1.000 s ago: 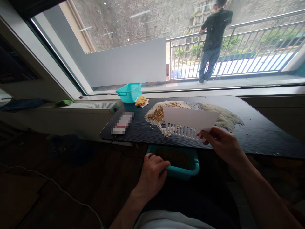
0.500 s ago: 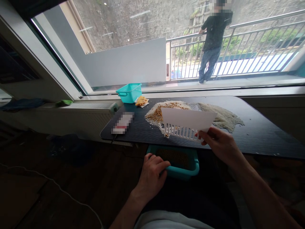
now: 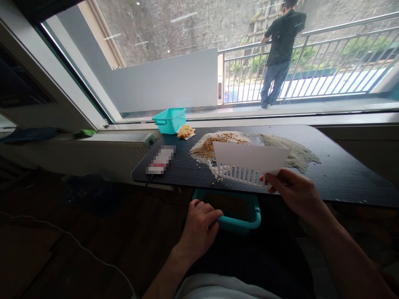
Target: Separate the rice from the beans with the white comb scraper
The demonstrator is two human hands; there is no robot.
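Where the white slotted scraper [image 3: 249, 164] stands on edge just right of the frame's centre, its toothed lower edge rests on the dark counter [image 3: 343, 174], with a few yellow beans showing through the slots. Its face is plain and carries no print.

The right hand [image 3: 293, 193] comes in from the lower right with the forearm stretched diagonally. Its fingers [image 3: 274, 179] are closed in a pinch on the scraper's lower right corner. Above the scraper lie a heap of yellow beans [image 3: 207, 147] mixed with white grains, to the left, and a wider spread of rice [image 3: 296, 154], to the right.

Below centre, a teal basket [image 3: 241, 222] sits tucked under the counter's near edge with brownish grains inside. The left hand [image 3: 199, 230] rises from the bottom of the frame, and its fingers [image 3: 205, 209] are curled shut over the basket's left rim, gripping it.

Left of the heap, a small flat object [image 3: 160, 160] is blurred, so any label on it cannot be read. Higher up, a second teal basket [image 3: 169, 120] stands beside a yellow scrap on paper [image 3: 185, 131]. In the upper right, beyond the window, a person [image 3: 280, 45] leans on a balcony railing [image 3: 336, 62].
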